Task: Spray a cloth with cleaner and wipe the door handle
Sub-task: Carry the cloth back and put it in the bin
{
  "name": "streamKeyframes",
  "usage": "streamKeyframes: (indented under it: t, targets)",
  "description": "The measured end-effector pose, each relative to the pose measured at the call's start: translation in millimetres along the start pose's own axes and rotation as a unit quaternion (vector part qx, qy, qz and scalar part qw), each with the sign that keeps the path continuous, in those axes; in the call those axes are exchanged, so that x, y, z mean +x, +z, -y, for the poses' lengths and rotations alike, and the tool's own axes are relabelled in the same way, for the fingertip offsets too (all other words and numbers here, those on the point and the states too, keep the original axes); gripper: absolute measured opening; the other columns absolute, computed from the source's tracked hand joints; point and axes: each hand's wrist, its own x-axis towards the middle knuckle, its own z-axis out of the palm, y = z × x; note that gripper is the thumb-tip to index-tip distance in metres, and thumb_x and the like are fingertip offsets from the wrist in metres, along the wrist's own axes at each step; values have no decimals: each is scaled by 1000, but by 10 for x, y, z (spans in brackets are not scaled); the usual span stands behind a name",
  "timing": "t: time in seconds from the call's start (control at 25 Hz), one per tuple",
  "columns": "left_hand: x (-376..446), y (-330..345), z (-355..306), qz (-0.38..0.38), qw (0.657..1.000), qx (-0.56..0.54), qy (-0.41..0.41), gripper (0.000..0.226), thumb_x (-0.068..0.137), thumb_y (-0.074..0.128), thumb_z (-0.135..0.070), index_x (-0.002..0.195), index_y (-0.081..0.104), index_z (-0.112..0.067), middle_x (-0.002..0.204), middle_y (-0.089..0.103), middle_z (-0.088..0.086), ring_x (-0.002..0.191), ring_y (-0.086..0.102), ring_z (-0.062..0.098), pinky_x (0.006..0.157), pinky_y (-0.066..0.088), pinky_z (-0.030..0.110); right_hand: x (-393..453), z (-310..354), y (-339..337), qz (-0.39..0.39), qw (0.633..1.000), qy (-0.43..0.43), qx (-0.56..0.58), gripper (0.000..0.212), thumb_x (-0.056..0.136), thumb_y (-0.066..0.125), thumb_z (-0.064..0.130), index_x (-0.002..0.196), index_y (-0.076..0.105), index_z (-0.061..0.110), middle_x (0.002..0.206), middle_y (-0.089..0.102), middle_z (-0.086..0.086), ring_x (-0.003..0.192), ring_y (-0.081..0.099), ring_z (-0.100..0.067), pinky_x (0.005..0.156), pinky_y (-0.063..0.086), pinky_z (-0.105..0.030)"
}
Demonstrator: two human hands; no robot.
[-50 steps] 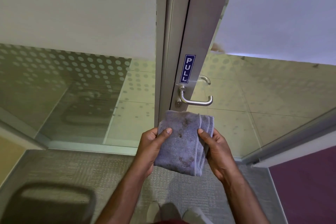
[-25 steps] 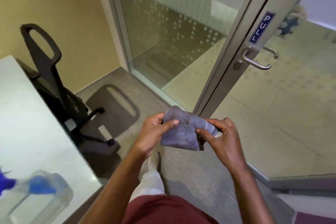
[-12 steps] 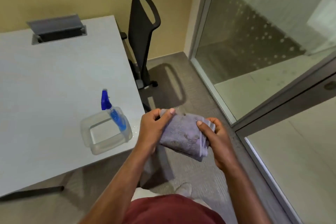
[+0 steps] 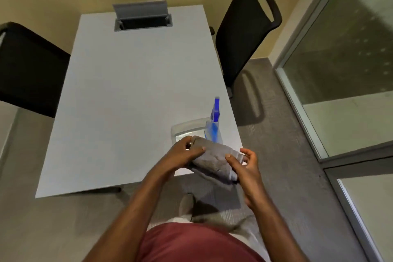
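A folded grey cloth [image 4: 214,158] with brown stains is held between both hands over the near right corner of the white table [image 4: 127,95]. My left hand [image 4: 182,155] grips its left end, and my right hand [image 4: 244,168] holds its right end from below with the fingers partly spread. Just behind the cloth a spray bottle [image 4: 213,121] with a blue nozzle and blue liquid stands in a clear plastic container [image 4: 185,128]. The door handle is out of view.
A black chair [image 4: 244,34] stands at the table's right side and another black chair [image 4: 27,68] at its left. A grey cable hatch [image 4: 141,16] is open at the table's far end. Glass wall panels [image 4: 344,66] and the door frame run along the right.
The view has turned left, away from the door and its handle, to face the table. The cloth, still in both hands, is now over the table corner right in front of the spray bottle.
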Motion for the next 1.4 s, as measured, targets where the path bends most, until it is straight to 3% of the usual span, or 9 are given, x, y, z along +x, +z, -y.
streamKeyframes:
  t: [0.2, 0.28, 0.4, 0.48, 0.68, 0.84, 0.92, 1.04, 1.4]
  targets:
    - [212, -659, 184, 54, 998, -10, -19, 38, 83, 62, -25, 121, 61, -24, 112, 63, 8, 100, 59, 21, 91, 56, 44, 92, -137, 561, 46, 995, -28, -89, 72, 83, 84, 21, 138, 41, 39, 138, 44, 5, 119, 58, -17, 68, 61, -22]
    - [373, -808, 169, 61, 998, 10, -21, 33, 92, 63, -14, 122, 58, -26, 116, 62, 7, 103, 60, 21, 94, 58, 42, 161, -166, 716, 43, 992, -60, -100, 66, 81, 83, 21, 129, 45, 45, 138, 40, 6, 123, 59, -22, 80, 64, -29]
    - [705, -959, 110, 43, 998, 56, -5, 38, 94, 63, -3, 123, 57, -26, 114, 61, -1, 104, 61, 17, 85, 59, 31, 289, -170, 960, 19, 988, -85, -130, 53, 90, 77, 10, 127, 49, 34, 144, 34, -4, 134, 48, -28, 86, 60, -18]
    - [931, -1017, 84, 25, 996, 88, 9, 40, 91, 64, 0, 124, 59, -23, 111, 62, -2, 103, 62, 19, 82, 59, 30, 401, -196, 1096, -3, 983, -97, -156, 46, 93, 73, 10, 128, 53, 31, 147, 33, -3, 141, 42, -31, 94, 59, -25]
    - [1401, -1019, 132, -23, 978, 204, 19, 42, 88, 66, -2, 127, 59, -16, 106, 66, 6, 99, 65, 28, 91, 57, 45, 725, -340, 1310, 5, 971, -65, -228, 48, 93, 73, 13, 138, 57, 21, 151, 30, -6, 142, 43, -26, 97, 52, -17]
    - [1655, -992, 278, -30, 964, 265, 20, 36, 91, 67, -12, 122, 52, -20, 95, 69, 11, 86, 67, 28, 84, 60, 50, 842, -499, 1376, 25, 959, -47, -278, 51, 94, 72, 15, 142, 54, 19, 152, 31, -8, 137, 49, -24, 77, 40, 8]
    - [1734, -980, 376, -33, 952, 303, 27, 33, 92, 64, -15, 121, 50, -19, 96, 69, 10, 87, 68, 29, 83, 60, 49, 877, -580, 1373, 28, 940, -60, -334, 55, 94, 73, 23, 146, 51, 21, 155, 33, -7, 136, 51, -23, 94, 45, -5]
    - [1802, -950, 500, -31, 941, 336, 40, 30, 94, 61, -15, 122, 51, -18, 100, 70, 11, 88, 67, 31, 81, 60, 48, 926, -668, 1362, 32, 911, -52, -408, 60, 94, 72, 34, 149, 49, 26, 156, 38, -6, 136, 51, -27, 113, 48, -40]
    - [1816, -687, 801, -90, 883, 437, 143, 29, 103, 60, -27, 128, 59, -11, 107, 57, 16, 96, 57, 33, 74, 49, 41, 1065, -669, 1445, 49, 845, -40, -531, 52, 103, 52, 43, 152, 45, 28, 157, 42, -7, 145, 39, -28, 124, 16, -50]
